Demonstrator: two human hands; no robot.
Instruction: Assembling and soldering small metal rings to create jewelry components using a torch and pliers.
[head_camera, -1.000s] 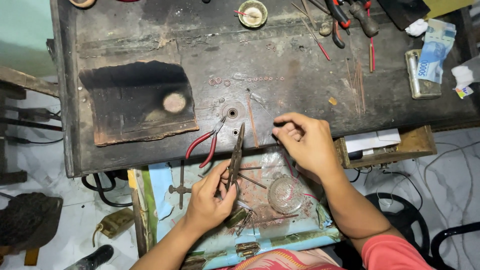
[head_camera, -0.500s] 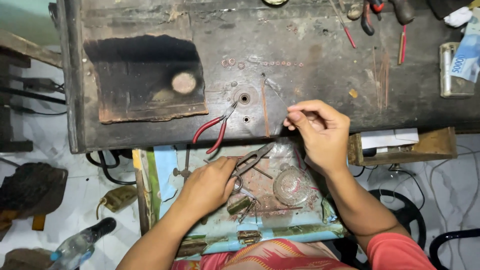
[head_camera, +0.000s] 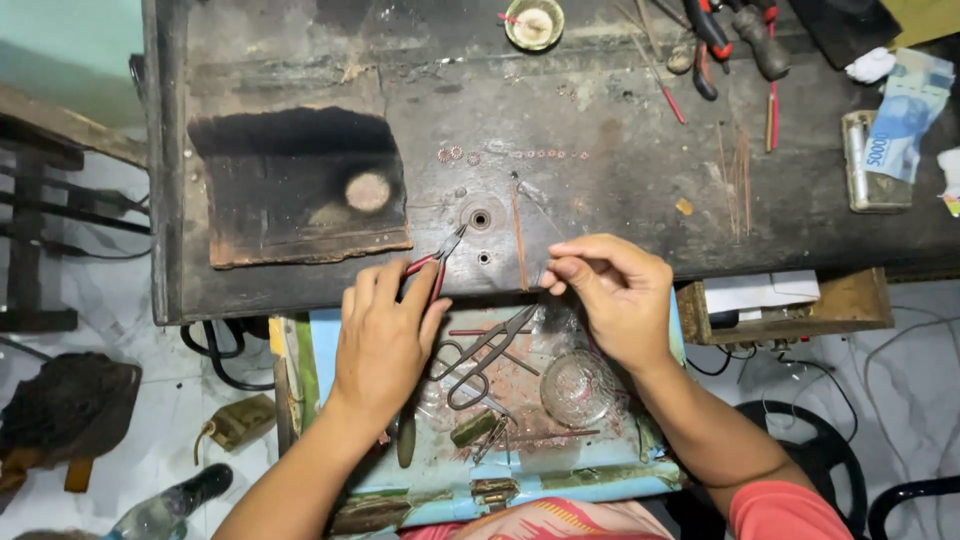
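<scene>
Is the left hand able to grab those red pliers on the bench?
Probably yes. The left hand already lies over the red handles of the pliers, whose tips poke out past its fingers, and nothing sits between them. The right hand is off to the side, pinching something too small to tell.

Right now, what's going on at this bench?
A person sits at a scorched, dark workbench. The left hand is on the red-handled pliers at the bench edge. The right hand pinches something too small to make out between its fingertips. Below, in a tray on the lap, lie metal shears and a small glass dish. Tiny copper rings sit in a row on the bench.
</scene>
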